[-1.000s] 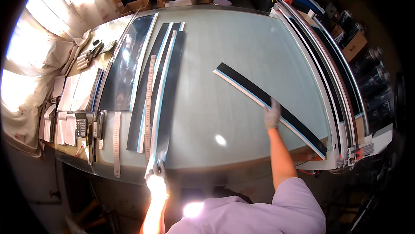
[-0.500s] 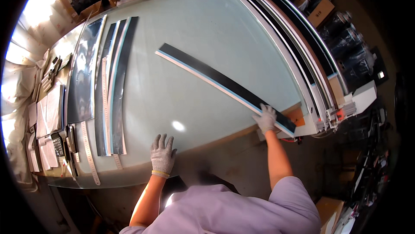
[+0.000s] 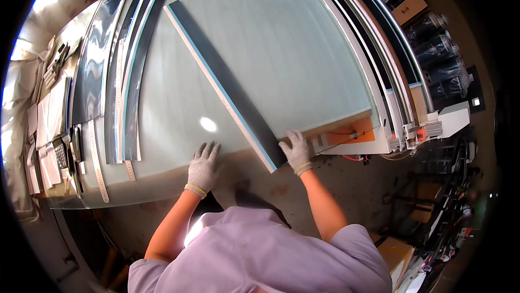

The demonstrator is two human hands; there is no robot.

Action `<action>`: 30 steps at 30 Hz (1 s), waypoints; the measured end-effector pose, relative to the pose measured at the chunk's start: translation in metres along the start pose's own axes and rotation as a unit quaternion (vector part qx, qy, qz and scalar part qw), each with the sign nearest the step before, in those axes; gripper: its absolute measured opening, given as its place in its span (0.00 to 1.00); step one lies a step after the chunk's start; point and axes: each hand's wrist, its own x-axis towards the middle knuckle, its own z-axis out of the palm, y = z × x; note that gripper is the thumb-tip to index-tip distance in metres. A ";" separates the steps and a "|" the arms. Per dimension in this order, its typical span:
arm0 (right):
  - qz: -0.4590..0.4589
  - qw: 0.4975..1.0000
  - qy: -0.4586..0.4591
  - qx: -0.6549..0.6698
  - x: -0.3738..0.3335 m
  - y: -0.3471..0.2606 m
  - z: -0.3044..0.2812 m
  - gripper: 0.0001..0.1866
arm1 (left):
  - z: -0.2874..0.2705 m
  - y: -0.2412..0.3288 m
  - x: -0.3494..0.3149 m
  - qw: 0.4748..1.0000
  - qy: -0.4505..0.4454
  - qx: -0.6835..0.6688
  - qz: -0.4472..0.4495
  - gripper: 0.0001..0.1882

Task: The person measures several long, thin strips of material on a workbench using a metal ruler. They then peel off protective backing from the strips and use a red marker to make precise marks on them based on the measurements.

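Note:
A long dark strip [image 3: 232, 90] with a blue line and a pale pink band along its left edge lies slanted on the glass tabletop [image 3: 271, 38]. Its near end reaches slightly past the table's front edge. My right hand [image 3: 297, 153], in a grey knit glove, is beside that near end, fingers extended, thumb side at the strip's right edge. Whether it presses on the strip is hard to tell. My gloved left hand [image 3: 203, 169] rests open at the front edge, left of the strip and apart from it, holding nothing.
At left lie more dark strips [image 3: 142, 60], a wide glossy dark sheet [image 3: 92, 68] and metal rulers [image 3: 98, 163]. A calculator [image 3: 59, 155] and papers sit at the far left. A long metal rail [image 3: 398, 71] with rollers runs along the right side, near an orange patch [image 3: 352, 132].
The strip has swung toward upright, its near end moving left. My right hand has moved left with that end. The whole view has shifted; my left hand stays at the front edge.

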 end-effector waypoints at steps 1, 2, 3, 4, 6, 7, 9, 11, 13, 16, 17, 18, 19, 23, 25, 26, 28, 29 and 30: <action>-0.001 1.000 -0.012 0.029 -0.014 -0.017 0.001 0.24 | 0.002 0.008 0.000 1.000 -0.011 0.000 0.010 0.39; -0.003 0.998 -0.022 0.057 -0.025 -0.034 0.002 0.23 | 0.004 0.014 0.003 1.000 -0.019 0.000 0.021 0.40; 0.009 0.997 -0.025 0.070 -0.038 -0.039 0.009 0.23 | 0.009 0.018 0.007 0.999 -0.045 -0.008 0.026 0.43; 0.019 0.996 -0.031 0.085 -0.049 -0.045 0.017 0.23 | 0.013 0.022 0.009 0.999 -0.044 -0.007 0.031 0.43; 0.051 0.986 -0.080 0.138 -0.062 -0.064 0.020 0.22 | 0.020 0.025 0.014 0.999 -0.036 -0.002 0.037 0.44; 0.057 0.985 -0.073 0.149 -0.067 -0.068 0.020 0.20 | 0.022 0.027 0.014 0.999 -0.034 -0.001 0.033 0.45; 0.093 0.978 -0.081 0.166 -0.072 -0.070 0.020 0.17 | 0.022 0.026 0.012 0.999 -0.033 0.005 0.031 0.45; 0.159 0.967 -0.104 0.171 -0.074 -0.056 0.009 0.14 | 0.023 0.026 0.011 0.999 -0.036 0.017 0.037 0.46; 0.185 0.967 -0.174 0.037 -0.074 -0.057 -0.002 0.13 | 0.022 0.027 0.004 0.997 -0.055 0.030 0.037 0.46; 0.204 0.946 -0.241 0.079 -0.087 -0.029 0.021 0.09 | 0.022 0.028 -0.003 0.996 -0.069 0.030 0.051 0.44; 0.246 0.913 -0.260 0.198 -0.093 -0.016 0.034 0.09 | 0.021 0.032 -0.004 0.995 -0.073 0.026 0.060 0.44; 0.280 0.864 -0.277 0.313 -0.097 -0.011 0.042 0.09 | 0.020 0.033 -0.005 0.995 -0.076 0.023 0.065 0.44; 0.281 0.842 -0.279 0.367 -0.095 -0.021 0.040 0.09 | 0.019 0.032 -0.007 0.997 -0.063 -0.019 0.041 0.43; 0.301 0.752 -0.272 0.520 -0.073 -0.081 0.005 0.09 | 0.001 0.037 -0.009 0.911 -0.030 -0.376 -0.167 0.40; 0.324 0.723 -0.251 0.556 -0.065 -0.099 0.000 0.09 | 0.037 0.015 -0.013 0.787 0.029 -0.573 -0.225 0.32; 0.321 0.731 -0.269 0.539 -0.062 -0.097 0.002 0.08 | 0.033 0.015 -0.011 0.661 -0.046 -0.711 -0.233 0.28; 0.312 0.744 -0.305 0.506 -0.058 -0.090 0.011 0.09 | 0.022 0.023 -0.013 0.578 -0.109 -0.766 -0.260 0.22; 0.236 0.855 -0.258 0.384 -0.061 -0.085 0.020 0.09 | 0.025 0.023 -0.012 0.619 -0.113 -0.735 -0.252 0.20; 0.152 0.935 -0.204 0.247 -0.064 -0.078 0.033 0.10 | 0.030 0.021 -0.008 0.659 -0.117 -0.702 -0.242 0.18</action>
